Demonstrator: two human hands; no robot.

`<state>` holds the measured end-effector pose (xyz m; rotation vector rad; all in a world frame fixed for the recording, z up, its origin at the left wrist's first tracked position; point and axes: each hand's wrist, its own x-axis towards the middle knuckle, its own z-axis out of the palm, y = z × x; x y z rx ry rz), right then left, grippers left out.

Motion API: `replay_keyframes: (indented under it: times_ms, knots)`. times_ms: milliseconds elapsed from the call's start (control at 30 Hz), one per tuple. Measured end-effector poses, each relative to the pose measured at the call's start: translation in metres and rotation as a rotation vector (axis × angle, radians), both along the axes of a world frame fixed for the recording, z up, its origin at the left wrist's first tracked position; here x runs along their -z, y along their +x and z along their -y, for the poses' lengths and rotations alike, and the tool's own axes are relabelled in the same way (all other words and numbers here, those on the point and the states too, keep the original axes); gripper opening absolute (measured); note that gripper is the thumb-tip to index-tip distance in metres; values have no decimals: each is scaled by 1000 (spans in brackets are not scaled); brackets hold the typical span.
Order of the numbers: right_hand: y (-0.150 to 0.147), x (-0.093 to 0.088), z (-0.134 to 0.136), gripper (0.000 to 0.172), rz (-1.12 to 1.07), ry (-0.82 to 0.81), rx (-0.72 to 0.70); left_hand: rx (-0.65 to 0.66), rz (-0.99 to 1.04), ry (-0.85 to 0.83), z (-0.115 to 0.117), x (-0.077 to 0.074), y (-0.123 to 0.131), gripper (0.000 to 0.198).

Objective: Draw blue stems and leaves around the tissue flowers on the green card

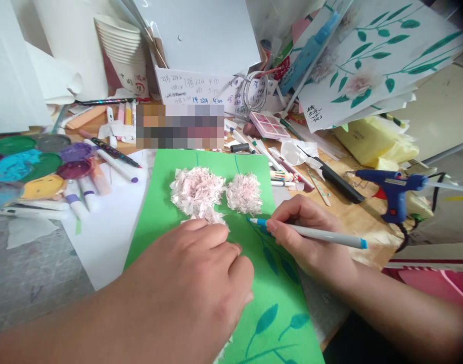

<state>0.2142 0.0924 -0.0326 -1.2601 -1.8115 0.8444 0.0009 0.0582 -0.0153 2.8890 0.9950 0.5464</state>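
A green card (167, 212) lies in front of me with two pale pink tissue-paper flowers, one larger (196, 192) and one smaller (244, 193), glued near its top. Teal stems and leaves (271, 318) are drawn on the card. My right hand (311, 237) grips a white marker with a teal tip (315, 234), its tip touching the card just under the smaller flower. My left hand (193, 288) rests on the card with fingers curled, knuckles against the lower edge of the larger flower; what lies under it is hidden.
A paint-smeared palette (27, 167) and several markers (113, 162) lie at left. A blue glue gun (390, 184) stands at right. Stacked paper cups (123, 53), leaf-painted sheets (375, 55), a pink palette box (269, 125) and loose pens crowd the back.
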Motion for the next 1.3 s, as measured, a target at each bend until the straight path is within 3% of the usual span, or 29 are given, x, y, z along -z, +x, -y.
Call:
replay_keyframes:
  times_ms: [100, 333, 700, 900, 1000, 1300]
  knots:
    - [3, 0, 2, 17, 28, 16, -33, -16, -25, -39, 1, -3, -1, 26]
    - [8, 0, 4, 18, -176, -72, -63, 2, -24, -56, 1, -3, -5, 18]
    - [2, -4, 2, 19, -2, -16, -33, 15, -19, -73, -1, -7, -1, 14]
    - [8, -1, 2, 21, -129, -64, -126, 24, -26, -71, 1, -2, -4, 10]
    - [8, 2, 3, 21, -228, -99, -76, 19, -45, -78, 1, -4, -4, 9]
    - [0, -2, 2, 19, -120, -64, -17, 30, -42, -80, 1, -5, -1, 12]
